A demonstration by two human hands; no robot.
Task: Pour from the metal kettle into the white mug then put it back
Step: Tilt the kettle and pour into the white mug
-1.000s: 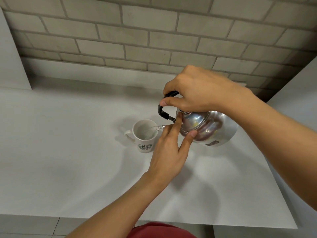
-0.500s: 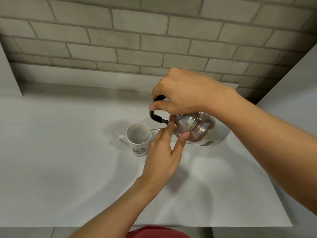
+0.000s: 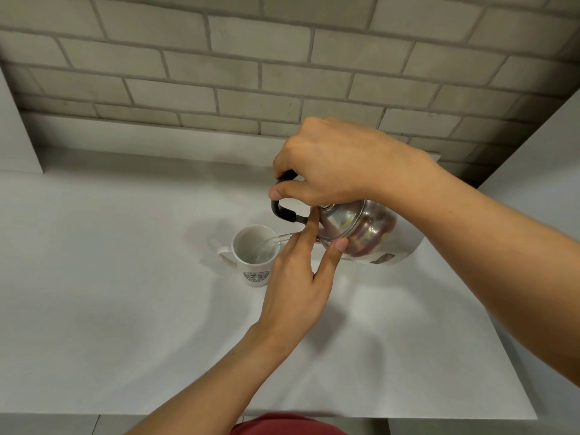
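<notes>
The metal kettle (image 3: 367, 233) hangs tilted to the left above the white table, its spout over the white mug (image 3: 254, 257). A thin stream of water runs from the spout into the mug. My right hand (image 3: 326, 164) is shut on the kettle's black handle from above. My left hand (image 3: 295, 277) reaches up from below, fingers spread, with fingertips pressed against the kettle's lid and body. The mug stands upright on the table, handle to the left, a green logo on its front.
The white table (image 3: 125, 293) runs back to a grey brick wall (image 3: 251, 73). White panels stand at the left (image 3: 15, 136) and right (image 3: 539, 158) sides. The table's front edge lies close to my body.
The kettle stays tilted over the mug with water running; both hands keep their hold. Only the camera view has shifted slightly.
</notes>
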